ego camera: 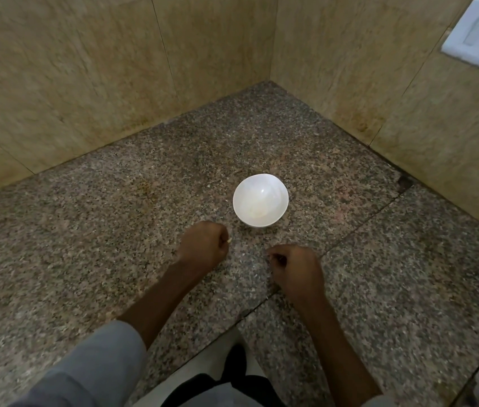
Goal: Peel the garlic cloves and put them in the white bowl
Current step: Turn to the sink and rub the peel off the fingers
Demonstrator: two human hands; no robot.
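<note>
- While the white bowl (260,200) sat on the desk (115,230), your left hand (203,245), just beside it, pinched a pale garlic clove (228,240).
- Your right hand (297,270) was curled; whether it held anything, I cannot tell.
- Peeling looked unfinished.

a speckled granite counter (115,230) ran into a corner, seams crossing it — a white bowl (244,191) stood upright on it, near the middle.
</note>
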